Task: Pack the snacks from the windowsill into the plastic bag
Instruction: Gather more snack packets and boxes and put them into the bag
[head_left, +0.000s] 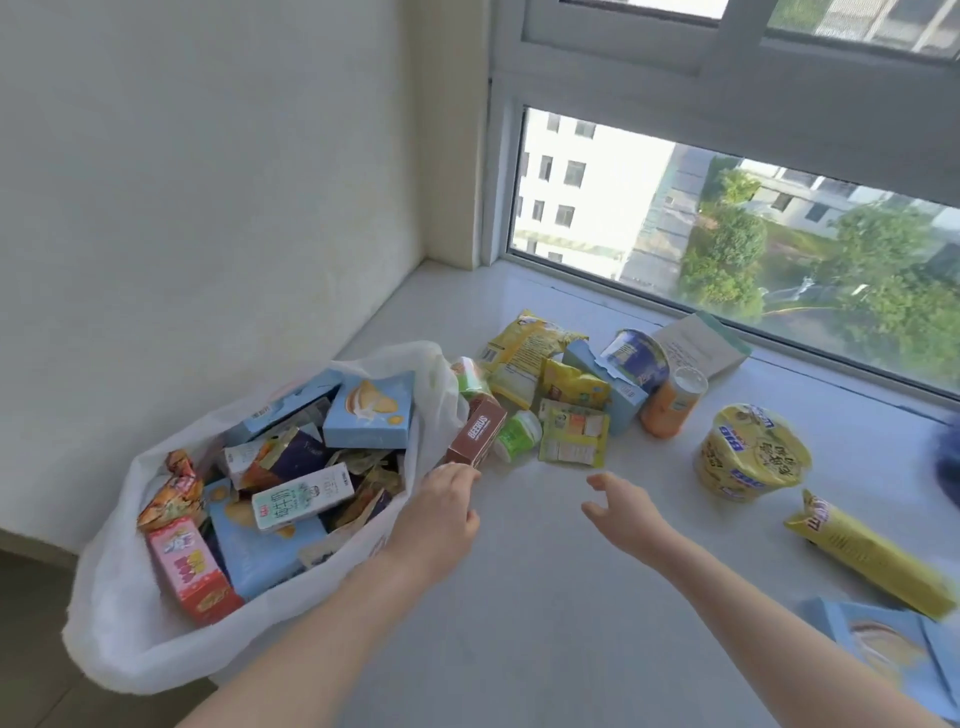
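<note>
White plastic bag (119, 623) is sitting open at the edge of the pale windowsill (545, 597), beside a white wall. It is holding blue boxes and a milk carton (304, 496) with Chinese print. Just right of the bag, a brown box (475, 439) is showing "BEERUS". The left hand (441, 514), fingers released, is extending to its lower corner, grasping nothing. Farther right, the right hand (623, 514) is hovering loose and empty. Beyond it, an orange can (672, 402) and a yellow noodle bowl (750, 460) are lying below the window (727, 234).

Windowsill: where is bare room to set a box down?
Bare: the near sill between left hand and right hand, and the far corner between wall, window and bag. Crowded: the pile from the bag to the orange can.
</note>
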